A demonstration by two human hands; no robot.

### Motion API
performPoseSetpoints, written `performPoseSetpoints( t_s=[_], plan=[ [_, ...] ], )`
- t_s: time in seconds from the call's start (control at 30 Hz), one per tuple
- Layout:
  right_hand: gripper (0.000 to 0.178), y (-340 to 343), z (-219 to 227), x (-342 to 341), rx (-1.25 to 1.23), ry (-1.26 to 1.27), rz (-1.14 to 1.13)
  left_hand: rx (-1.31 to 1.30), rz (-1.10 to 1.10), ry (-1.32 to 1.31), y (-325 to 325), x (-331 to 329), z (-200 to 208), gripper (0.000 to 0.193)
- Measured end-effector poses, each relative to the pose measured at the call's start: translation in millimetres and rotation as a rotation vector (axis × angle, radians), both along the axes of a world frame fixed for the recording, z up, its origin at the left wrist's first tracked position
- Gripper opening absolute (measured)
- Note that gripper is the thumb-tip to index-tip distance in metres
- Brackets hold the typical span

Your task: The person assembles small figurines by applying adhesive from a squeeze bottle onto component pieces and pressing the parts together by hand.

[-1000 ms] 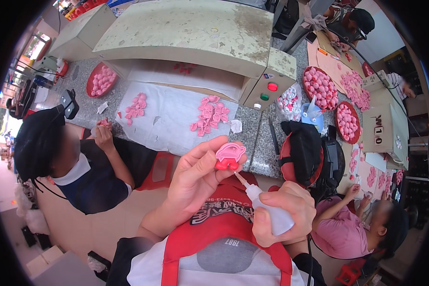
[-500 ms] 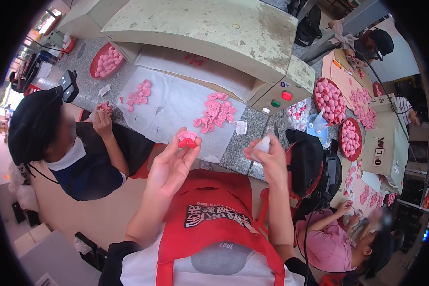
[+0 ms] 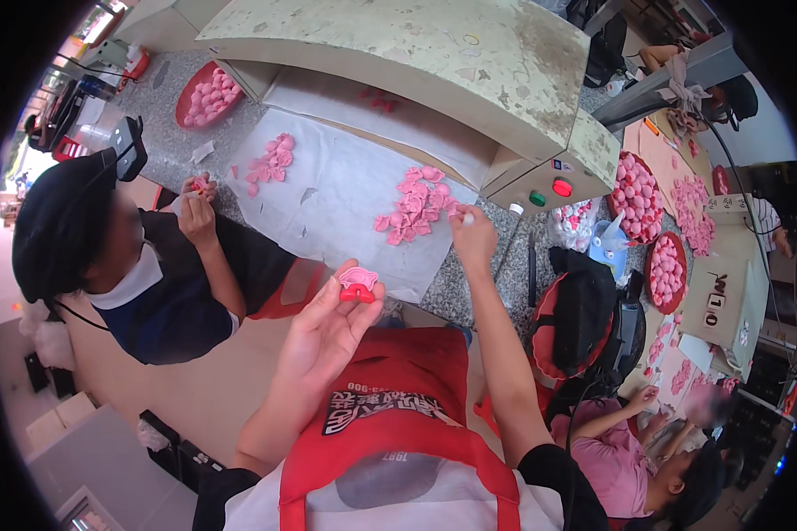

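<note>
Head view: at far left a red bowl [image 3: 225,113] holds pink balls, its raised wall presumably there to stop them rolling. Nearer, a co-worker's hand [image 3: 200,219] is raised at the counter [image 3: 456,288] with a small pink item. White paper [image 3: 336,196] runs up to the open slot of a worn metal cabinet [image 3: 398,62], likely shielding the surface. On its left lies a smaller pile of pink pieces [image 3: 272,161].

At the near edge, the left hand [image 3: 326,317] has its grip closed on a pink-and-red piece [image 3: 357,283], palm up, thumb and fingers at the rim, probably so the moulded face stays uncovered. Farther right, a larger pile [image 3: 414,208] sits within arm's reach. The right hand [image 3: 474,234] is at its right edge, fingertips drawn together; whether its grip holds a piece I cannot tell.

Beyond, a red button [image 3: 562,188] faces the near side, easy to press. Rightmost, a blue tub [image 3: 608,254] seems to corral the bottles standing in it.
</note>
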State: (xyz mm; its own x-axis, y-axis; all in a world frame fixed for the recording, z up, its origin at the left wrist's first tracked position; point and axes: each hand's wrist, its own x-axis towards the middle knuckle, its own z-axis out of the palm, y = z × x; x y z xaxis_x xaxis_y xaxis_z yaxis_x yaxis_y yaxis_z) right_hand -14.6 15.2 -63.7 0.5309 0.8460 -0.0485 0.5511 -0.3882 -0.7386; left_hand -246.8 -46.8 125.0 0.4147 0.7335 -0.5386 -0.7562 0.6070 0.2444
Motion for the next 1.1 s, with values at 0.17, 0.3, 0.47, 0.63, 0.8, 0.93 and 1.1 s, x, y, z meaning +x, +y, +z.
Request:
performPoseSetpoints(
  t_s=[0.17, 0.3, 0.47, 0.63, 0.8, 0.93, 1.1],
  plan=[
    [0.021, -61.1, 22.5, 31.4, -0.219, 0.960, -0.090, -0.012, -0.037, -0.041, 1.2, 2.1, -2.0, 0.040],
    [0.018, -90.7, -10.1, 46.4, -0.250, 0.827, -0.207, -0.011, -0.102, -0.047, 0.4, 16.1, -4.0, 0.040],
    [0.020, -88.5, -9.1, 63.4, -0.033, 0.779, -0.313, -0.041, -0.163, -0.070, 0.3, 23.8, -6.1, 0.039],
    [0.023, -95.1, -16.2, 64.5, -0.024, 0.408, -0.310, -0.029, -0.158, -0.061, 1.2, 23.1, -6.9, 0.039],
    [0.039, -86.6, -16.9, 51.3, -0.297, -0.265, -0.189, -0.013, -0.121, -0.034, -9.7, 22.8, -3.5, 0.040],
    [0.026, -98.6, -13.2, 74.8, -0.247, -0.277, -0.235, -0.009, -0.176, -0.096, -11.4, 20.0, -7.1, 0.046],
    [0.020, -100.6, 14.6, 20.0, -0.010, -0.319, 0.099, 0.016, -0.143, -0.069, -13.0, 16.8, -5.2, 0.044]
  ],
)
